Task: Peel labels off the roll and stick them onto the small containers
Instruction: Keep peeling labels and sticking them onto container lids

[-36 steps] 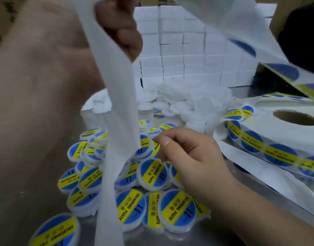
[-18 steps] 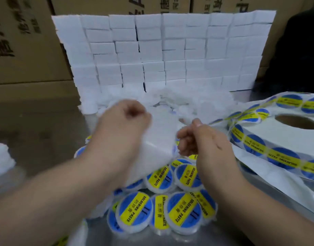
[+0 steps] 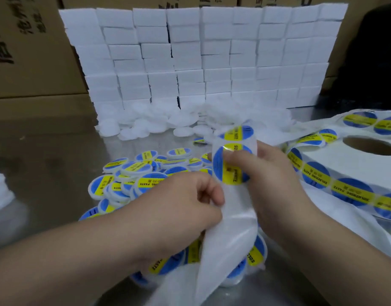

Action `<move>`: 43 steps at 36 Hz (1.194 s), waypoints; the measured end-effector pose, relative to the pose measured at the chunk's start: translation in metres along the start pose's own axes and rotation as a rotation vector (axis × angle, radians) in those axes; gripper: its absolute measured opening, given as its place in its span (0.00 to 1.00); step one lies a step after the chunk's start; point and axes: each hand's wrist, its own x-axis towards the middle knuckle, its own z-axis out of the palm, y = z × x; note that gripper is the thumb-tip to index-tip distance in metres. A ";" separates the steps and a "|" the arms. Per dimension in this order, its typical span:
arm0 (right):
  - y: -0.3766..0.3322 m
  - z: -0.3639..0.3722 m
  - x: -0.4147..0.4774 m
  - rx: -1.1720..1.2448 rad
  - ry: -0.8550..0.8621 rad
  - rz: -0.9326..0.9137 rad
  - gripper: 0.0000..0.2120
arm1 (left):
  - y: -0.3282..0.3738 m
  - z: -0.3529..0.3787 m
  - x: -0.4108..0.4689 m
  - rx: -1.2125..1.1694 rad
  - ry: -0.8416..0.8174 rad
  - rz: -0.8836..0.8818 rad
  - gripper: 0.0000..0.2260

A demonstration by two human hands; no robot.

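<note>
A white backing strip [image 3: 236,208] runs up between my hands, carrying round blue-and-yellow labels [image 3: 221,166]. My left hand [image 3: 190,204] grips the bare lower part of the strip. My right hand [image 3: 269,173] holds the strip higher up, its fingers curled over the nearest label. The label roll [image 3: 336,173] lies flat at the right. Several labelled small containers [image 3: 132,173] are heaped on the metal table in front of my hands and under them. Plain white containers [image 3: 181,124] lie in a pile further back.
A wall of stacked white boxes [image 3: 203,56] stands behind the pile, with brown cartons [image 3: 33,51] beyond. Loose used backing paper [image 3: 344,213] trails under the roll at the right. Another white heap [image 3: 0,193] sits at the left edge.
My left hand came down from high near the camera to the strip above the containers. Both hands now hold the strip upright, and a fresh label faces me under my right fingers.
</note>
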 end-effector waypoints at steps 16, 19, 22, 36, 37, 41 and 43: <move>0.015 0.004 0.005 -0.092 0.061 0.161 0.07 | 0.015 -0.032 0.065 -0.033 0.089 0.087 0.09; 0.014 -0.001 0.010 -0.075 0.186 0.182 0.13 | 0.013 -0.024 0.066 -0.020 0.121 0.207 0.10; 0.016 -0.002 0.012 -0.057 0.155 0.264 0.16 | 0.008 -0.021 0.061 -0.078 0.061 0.214 0.10; 0.007 -0.003 0.009 0.029 0.148 0.274 0.09 | 0.004 -0.017 0.041 -0.451 -0.089 0.074 0.13; 0.007 -0.002 0.008 -0.004 0.121 0.267 0.10 | 0.006 -0.021 0.038 -0.398 -0.140 0.056 0.14; 0.009 0.001 0.005 -0.065 0.068 0.262 0.16 | 0.009 -0.052 0.047 0.158 -0.123 -0.025 0.17; 0.009 0.001 0.004 -0.101 0.076 0.283 0.15 | 0.004 -0.069 0.070 0.314 0.063 -0.020 0.17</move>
